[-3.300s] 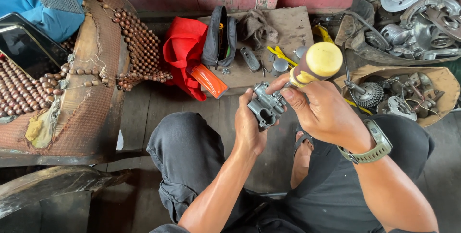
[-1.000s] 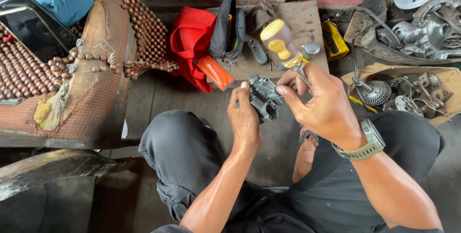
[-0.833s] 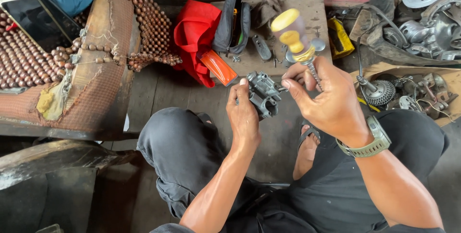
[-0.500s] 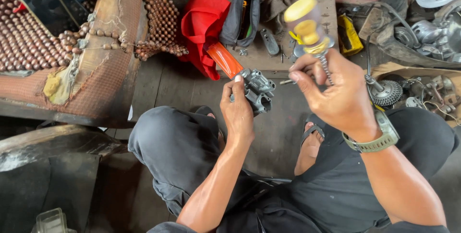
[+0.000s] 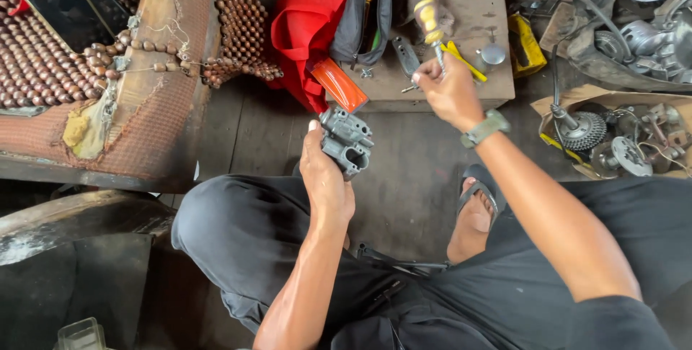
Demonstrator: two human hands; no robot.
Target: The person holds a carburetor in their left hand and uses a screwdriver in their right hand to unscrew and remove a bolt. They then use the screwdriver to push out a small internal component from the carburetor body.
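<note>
My left hand (image 5: pixel 324 177) grips a grey cast-metal engine part (image 5: pixel 346 139) with several ports, held upright above my left knee. Off to the right, my right hand (image 5: pixel 448 90) is closed around the shaft of a screwdriver with a yellow handle (image 5: pixel 429 18); the handle points away from me over a low wooden board (image 5: pixel 476 76). The tip is hidden in my fist. There is a clear gap between the screwdriver and the metal part. A grey-green watch (image 5: pixel 485 128) sits on my right wrist.
A red cloth (image 5: pixel 303 29), a black pouch (image 5: pixel 360 15), an orange flat piece (image 5: pixel 339 85) and small tools lie on or by the board. A beaded seat cover (image 5: pixel 108 54) spreads at left. Metal engine parts (image 5: pixel 613 141) fill a cardboard box at right.
My right hand has pulled the screwdriver away from the metal part and out over the board. My left hand keeps its hold on the part.
</note>
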